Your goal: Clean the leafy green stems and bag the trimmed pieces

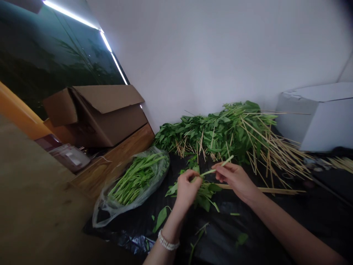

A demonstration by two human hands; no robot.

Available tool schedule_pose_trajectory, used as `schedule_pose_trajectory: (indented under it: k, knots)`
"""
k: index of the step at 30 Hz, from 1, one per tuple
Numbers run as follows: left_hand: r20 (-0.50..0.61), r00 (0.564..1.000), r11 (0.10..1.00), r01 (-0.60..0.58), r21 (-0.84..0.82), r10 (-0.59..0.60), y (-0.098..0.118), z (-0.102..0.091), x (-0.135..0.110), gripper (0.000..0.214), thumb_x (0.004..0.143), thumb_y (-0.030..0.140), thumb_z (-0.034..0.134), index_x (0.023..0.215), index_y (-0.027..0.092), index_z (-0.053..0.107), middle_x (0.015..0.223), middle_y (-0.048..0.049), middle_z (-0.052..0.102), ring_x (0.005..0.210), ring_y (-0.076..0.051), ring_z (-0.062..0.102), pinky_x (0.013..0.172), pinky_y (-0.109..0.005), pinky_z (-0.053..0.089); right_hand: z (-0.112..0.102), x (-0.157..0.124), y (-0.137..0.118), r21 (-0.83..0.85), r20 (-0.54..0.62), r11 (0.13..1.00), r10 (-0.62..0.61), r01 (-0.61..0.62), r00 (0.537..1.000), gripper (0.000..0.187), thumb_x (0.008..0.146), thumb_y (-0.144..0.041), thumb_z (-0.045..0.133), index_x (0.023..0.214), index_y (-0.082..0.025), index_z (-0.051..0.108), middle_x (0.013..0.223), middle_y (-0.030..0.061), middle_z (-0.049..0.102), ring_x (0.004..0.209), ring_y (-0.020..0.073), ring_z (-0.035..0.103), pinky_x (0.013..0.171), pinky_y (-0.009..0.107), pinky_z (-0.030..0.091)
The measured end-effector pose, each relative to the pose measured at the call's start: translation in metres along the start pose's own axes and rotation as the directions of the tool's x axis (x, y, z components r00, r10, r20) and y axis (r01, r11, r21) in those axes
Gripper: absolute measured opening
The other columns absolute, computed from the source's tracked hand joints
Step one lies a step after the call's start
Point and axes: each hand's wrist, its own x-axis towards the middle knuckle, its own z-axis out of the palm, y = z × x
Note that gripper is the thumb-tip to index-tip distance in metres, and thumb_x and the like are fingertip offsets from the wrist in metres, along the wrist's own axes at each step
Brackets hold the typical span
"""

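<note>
Sheet of glossy black plastic (pixel 220 241): spreads beneath the fingers and out to both sides.
Heap of dark-green leafy stalks (pixel 204 129): lies beyond the fingers, against the white wall (pixel 198 55); its bulk suggests that most of the work is left.
Bag of clear, thin plastic (pixel 98 217): sits left of the left fingers, apart from them.
Bright-green stems and leaves (pixel 135 178): fill much of the bag; this seems the portion already done, though how finished each piece is cannot be told.
Thin straw-coloured sticks (pixel 284 158): fan out beyond and to the right of the right fingers, with more lying flat behind the right hand.
Small leafy green bunch (pixel 204 201): lies just below the fingers, apparently unfinished.
Left hand (pixel 189 186): thumb and forefinger closed in a pinch on the lower end of the stem.
Right hand (pixel 234 179): fingertips pinched closed around the stem farther up.
Slender pale-green stem (pixel 209 172): spans both sets of fingertips, tilted, its free end rising past the right ones; not yet set aside.
Loose green leaf (pixel 160 219): lies nearer the wearer than the left fingers.
Short green stem piece (pixel 235 214): rests below the right fingers, apart.
</note>
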Motion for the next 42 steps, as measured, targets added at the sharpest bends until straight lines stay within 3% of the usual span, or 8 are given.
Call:
schedule_pose_trajectory:
  k: [5,11,17,23,26,31,37,42]
  knots:
    - [-0.058,0.920,0.790,0.299,-0.536,-0.388,-0.013,-0.023,0.016,0.011,0.062,0.026,0.057,0.060,0.016,0.056,0.048,0.0079,0.035,0.043,-0.006,0.028,0.042,-0.019,0.017,-0.004,0.002,-0.003,0.099,-0.034,0.995,-0.002,0.005,0.999,0.027,0.068,-0.044,0.079,0.077,-0.020,0.075,0.060,0.0013,0.063,0.056,0.0111,0.053,0.052,0.025,0.038]
    - [0.190,0.878,0.524,0.422,-0.740,-0.440,-0.001,-0.023,0.018,0.015,0.065,0.028,0.062,0.069,0.017,0.052,0.078,-0.0024,0.066,0.069,-0.013,0.061,0.062,-0.023,0.047,-0.002,0.002,0.003,-0.032,-0.027,0.999,0.017,-0.018,0.999,0.026,0.068,-0.045,0.078,0.077,-0.021,0.076,0.080,0.0058,0.070,0.075,0.0173,0.060,0.061,0.028,0.044]
    - [0.413,0.859,0.680,0.499,-0.538,-0.303,0.004,0.018,-0.004,0.018,0.080,0.038,0.057,0.080,0.020,0.052,0.060,0.0012,0.060,0.055,-0.014,0.058,0.058,-0.026,0.045,0.005,-0.001,0.000,-0.174,0.004,0.983,-0.054,0.054,0.999,0.029,0.064,-0.050,0.079,0.076,-0.024,0.078,0.098,0.0078,0.072,0.097,0.0273,0.062,0.087,0.041,0.046]
    - [0.510,0.844,0.832,0.397,-0.388,-0.165,0.005,0.021,-0.012,0.032,0.081,0.050,0.058,0.083,0.018,0.054,0.056,0.0055,0.044,0.051,-0.010,0.048,0.054,-0.023,0.036,0.002,0.001,0.001,-0.203,0.011,0.978,-0.056,0.057,0.998,0.027,0.065,-0.047,0.078,0.078,-0.024,0.077,0.093,0.0058,0.073,0.093,0.0259,0.063,0.088,0.042,0.045]
    - [0.456,0.882,0.923,0.267,-0.277,-0.118,0.004,0.019,-0.009,0.023,0.082,0.040,0.052,0.074,0.018,0.054,0.056,0.0044,0.044,0.053,-0.010,0.045,0.054,-0.023,0.034,0.001,0.000,0.003,-0.177,0.003,0.984,-0.027,0.027,1.000,0.026,0.067,-0.047,0.077,0.081,-0.024,0.077,0.092,0.0053,0.073,0.088,0.0235,0.063,0.080,0.038,0.047]
    - [0.170,0.978,0.948,0.162,-0.274,-0.118,0.005,0.023,-0.004,0.014,0.072,0.026,0.050,0.060,0.018,0.050,0.053,0.0045,0.042,0.052,-0.010,0.037,0.052,-0.022,0.029,0.006,-0.002,0.005,-0.131,0.042,0.991,-0.021,0.026,0.999,0.025,0.070,-0.047,0.075,0.082,-0.024,0.078,0.101,0.0064,0.072,0.097,0.0241,0.060,0.076,0.033,0.047]
    - [0.237,0.912,0.594,0.400,-0.698,-0.336,0.029,0.028,-0.003,0.015,0.063,0.027,0.056,0.060,0.018,0.045,0.050,0.0084,0.033,0.045,-0.006,0.030,0.049,-0.021,0.031,0.013,-0.003,0.007,0.106,0.063,0.993,0.043,-0.050,0.997,0.027,0.069,-0.046,0.077,0.083,-0.022,0.078,0.098,0.0064,0.073,0.085,0.0201,0.062,0.071,0.031,0.048]
    - [0.402,0.838,0.327,0.522,-0.788,-0.369,0.042,0.024,0.005,0.012,0.061,0.021,0.054,0.059,0.018,0.043,0.048,0.0098,0.023,0.042,-0.005,0.020,0.047,-0.019,0.032,0.016,-0.002,0.000,0.204,0.117,0.976,0.049,-0.073,0.992,0.027,0.072,-0.046,0.075,0.084,-0.022,0.076,0.088,0.0046,0.073,0.074,0.0169,0.064,0.066,0.030,0.049]
